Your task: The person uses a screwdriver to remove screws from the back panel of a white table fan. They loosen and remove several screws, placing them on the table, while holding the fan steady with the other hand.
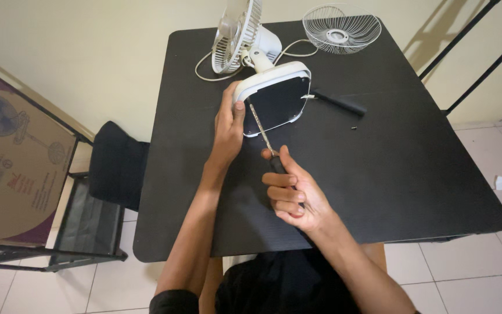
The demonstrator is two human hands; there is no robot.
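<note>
Black table [413,174] bears the work: right hand [295,195] closed around a screwdriver [261,131] set at the tipped fan base [274,96], left hand [228,131] pressed on its edge; beyond, front grille [341,29] already off, one screw [353,127] lying loose.

Two bare arms come up from the near edge of the picture. The left hand [228,131] and the right hand [297,195] wear nothing: no gloves, no rings, no watch, no bands. The arms are bare from the wrists down to above the elbows. A bit of black short sleeve shows at the top of the left arm, near the bottom edge. Between the arms is black cloth, which looks like a black shirt or black shorts.
</note>
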